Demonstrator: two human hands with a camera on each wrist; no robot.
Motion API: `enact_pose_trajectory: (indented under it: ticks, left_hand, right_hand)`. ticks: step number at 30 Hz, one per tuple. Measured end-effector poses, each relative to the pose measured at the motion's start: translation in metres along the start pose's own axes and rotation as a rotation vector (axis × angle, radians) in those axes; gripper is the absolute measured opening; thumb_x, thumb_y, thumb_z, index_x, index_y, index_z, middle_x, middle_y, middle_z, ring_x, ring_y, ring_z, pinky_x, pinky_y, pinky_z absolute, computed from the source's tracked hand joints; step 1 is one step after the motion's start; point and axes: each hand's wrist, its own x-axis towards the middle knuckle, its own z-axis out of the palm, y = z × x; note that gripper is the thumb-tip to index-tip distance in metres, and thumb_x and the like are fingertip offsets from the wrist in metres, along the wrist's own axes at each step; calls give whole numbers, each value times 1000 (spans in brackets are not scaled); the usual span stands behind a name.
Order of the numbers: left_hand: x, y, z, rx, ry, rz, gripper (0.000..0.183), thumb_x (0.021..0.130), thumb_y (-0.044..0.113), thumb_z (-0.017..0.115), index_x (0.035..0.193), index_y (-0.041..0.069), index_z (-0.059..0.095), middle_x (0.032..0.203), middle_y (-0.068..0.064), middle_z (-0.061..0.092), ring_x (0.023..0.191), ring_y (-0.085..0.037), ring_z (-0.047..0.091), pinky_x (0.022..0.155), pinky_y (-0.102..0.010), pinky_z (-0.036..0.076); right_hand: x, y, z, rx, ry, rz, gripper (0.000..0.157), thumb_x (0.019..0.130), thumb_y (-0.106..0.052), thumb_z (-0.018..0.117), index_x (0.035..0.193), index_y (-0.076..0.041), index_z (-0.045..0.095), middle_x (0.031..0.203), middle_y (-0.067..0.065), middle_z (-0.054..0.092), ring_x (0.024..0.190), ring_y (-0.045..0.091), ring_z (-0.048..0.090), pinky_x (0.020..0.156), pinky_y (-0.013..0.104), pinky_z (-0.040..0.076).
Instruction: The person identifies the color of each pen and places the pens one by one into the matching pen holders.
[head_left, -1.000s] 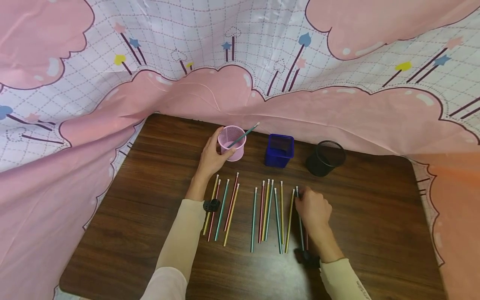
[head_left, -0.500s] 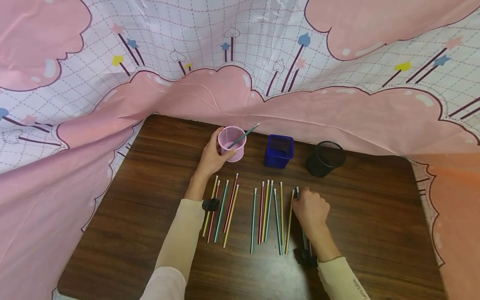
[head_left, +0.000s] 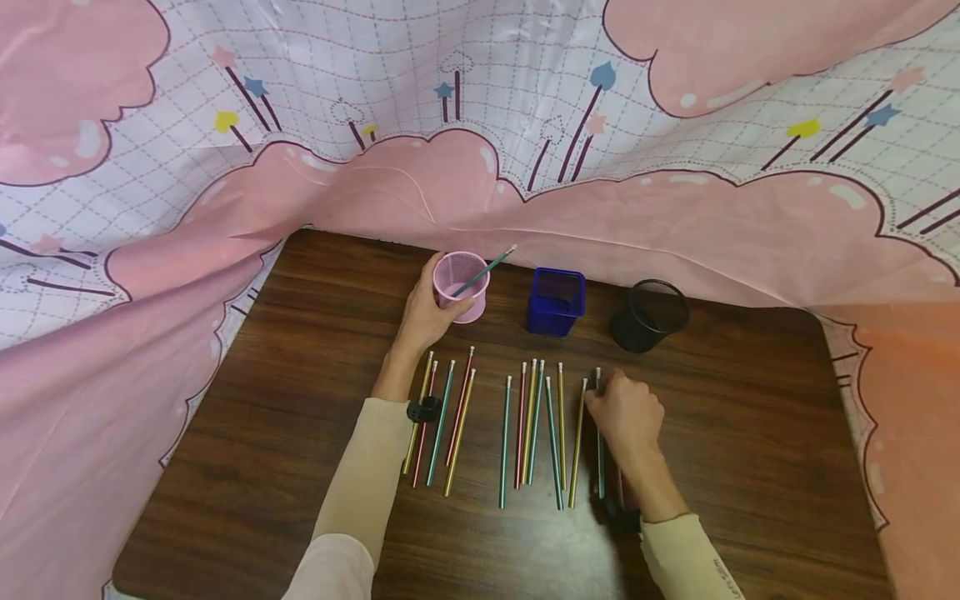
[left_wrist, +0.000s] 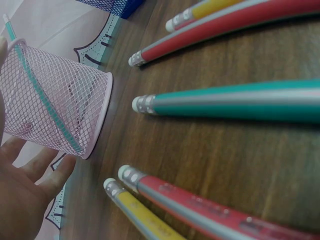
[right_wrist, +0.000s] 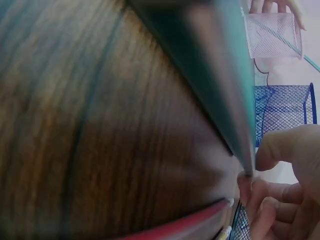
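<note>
My left hand (head_left: 427, 315) grips the pink mesh pencil cup (head_left: 472, 312), thumb on its near side and fingers around its far left. One green pencil (head_left: 481, 278) leans inside the cup, eraser end above the rim. My right hand (head_left: 627, 414) pinches another green pencil (right_wrist: 220, 75) close to its eraser end, between thumb and fingertips. A red pencil (right_wrist: 195, 221) lies on the table beside it, partly hidden under the right wrist in the head view. Just left of the right hand lies a yellow pencil (head_left: 578, 446).
A square blue mesh holder (head_left: 553, 321) and a round black mesh holder (head_left: 636, 331) stand along the table's back. Several red, green and yellow pencils lie in two groups, one near the left wrist (head_left: 441, 425), one mid-table (head_left: 531, 433). A patterned curtain (head_left: 420, 179) hangs behind.
The green pencil under my right hand has shifted slightly, its eraser end farther up and its lower end swung a little left. My left hand keeps its hold on the pink cup.
</note>
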Motion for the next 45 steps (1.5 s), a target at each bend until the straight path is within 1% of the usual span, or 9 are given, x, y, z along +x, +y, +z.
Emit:
enact_pose_trajectory:
  ticks: [5,13,18,23,27,32,37,43,45]
  left_hand:
    - [1,0,0,24,19,-8,93,68,41,77,142,24,24,134,-1,43,117,-22,44,96,-42,36]
    - [0,0,1,-3,10,-8,90,69,41,76,142,25,26,132,0,44,118,-23,44,97,-43,36]
    - [-1,1,1,3,4,-33,90,68,44,76,141,29,26,131,0,46,116,-20,45,95,-41,38]
    - [-1,1,1,1,9,-48,90,68,45,76,141,31,26,130,-1,46,116,-21,45,95,-42,37]
    - [-1,-1,2,9,21,-51,90,68,45,76,141,32,25,131,0,46,117,-22,45,94,-42,38]
    - [-1,-3,4,-4,32,-43,89,67,44,77,140,33,27,129,1,47,115,-22,47,92,-41,40]
    - [-1,-4,4,-1,44,-37,88,66,45,77,139,32,29,127,0,49,113,-22,48,89,-40,43]
    - [-1,-3,5,2,57,-31,88,66,42,79,139,32,31,127,-1,49,112,-23,48,89,-41,42]
    - [-1,-3,5,8,62,-30,88,65,43,79,138,33,31,127,-2,50,112,-24,49,89,-41,42]
  right_hand:
    - [2,0,-4,44,1,11,12,68,-26,64,68,-16,58,56,10,57,52,39,56,40,48,37]
    - [4,2,-6,113,-22,19,19,72,-29,63,83,-14,67,64,5,64,55,33,59,41,45,40]
    - [4,6,-8,199,-38,25,19,74,-27,64,85,-11,67,70,-1,68,61,27,63,51,45,46]
    - [6,7,-8,448,-96,86,20,79,-21,60,93,-8,66,76,2,68,56,20,63,49,36,51]
    - [9,5,-10,675,-167,168,22,82,-16,58,99,-3,65,80,9,68,54,20,63,46,39,51]
    - [10,2,-15,783,-253,225,22,85,-16,58,101,-2,63,87,15,67,62,24,65,51,39,53]
    - [8,2,-13,887,-275,238,21,84,-15,58,98,0,60,85,12,66,63,22,65,50,38,53]
    - [13,7,-4,1087,-291,211,20,83,-15,59,93,1,54,78,11,64,63,24,65,51,36,53]
    - [16,13,7,1137,-286,189,22,84,-18,61,93,0,52,78,12,64,63,25,65,50,37,53]
